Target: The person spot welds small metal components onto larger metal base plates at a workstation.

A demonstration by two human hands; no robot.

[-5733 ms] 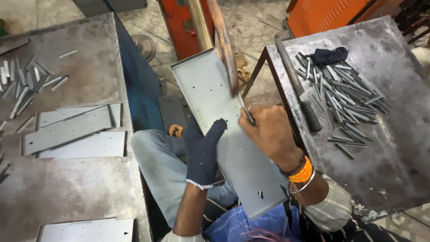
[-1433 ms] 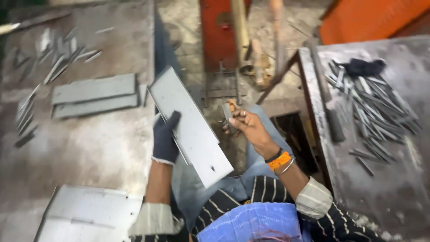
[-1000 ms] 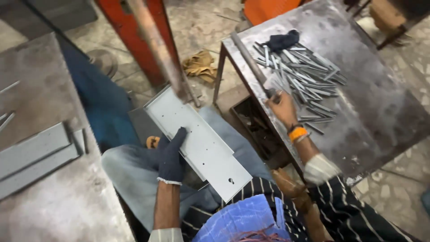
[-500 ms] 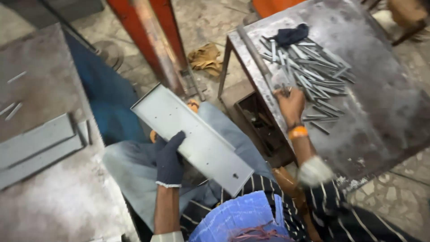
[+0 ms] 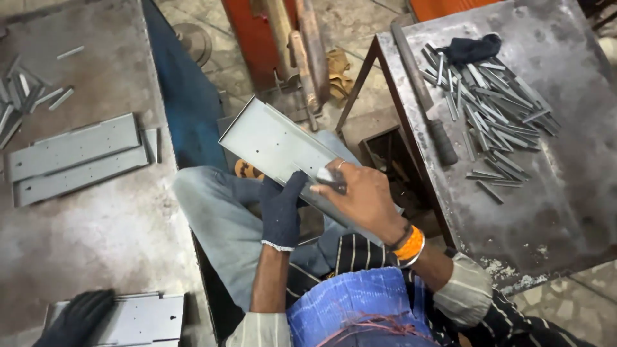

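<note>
Grey sheet-metal panel [image 5: 276,144], long, with folded edges and small punched holes; lying tilted across the lap, far end raised toward the red post [image 5: 254,35].

Left hand [image 5: 281,209], in a dark knitted glove: clasped on the panel's near edge from below, thumb up against the face.

Right hand [image 5: 360,196], bare, orange bangle at the wrist: laid over the panel's lower end, fingers pinched around a small metal strip [image 5: 329,177] pressed against the panel face.

Right of the panel: steel table [image 5: 565,212], scuffed. On it, a loose heap of short metal strips [image 5: 495,103]; a dark cloth [image 5: 472,46] at the heap's far end; a long bar with a dark handle [image 5: 421,96] along the table edge nearest the panel.

Left of the panel: second steel table [image 5: 83,225]. On it, two stacked grey panels [image 5: 77,157] and scattered strips [image 5: 19,103] farther out.

Below-left of the panel, at the frame's bottom edge: another grey panel [image 5: 138,318] with a black-gloved hand [image 5: 74,318] of another person resting on it.

Beyond the panel: tan cloth [image 5: 337,67] on the floor beside the red post.
</note>
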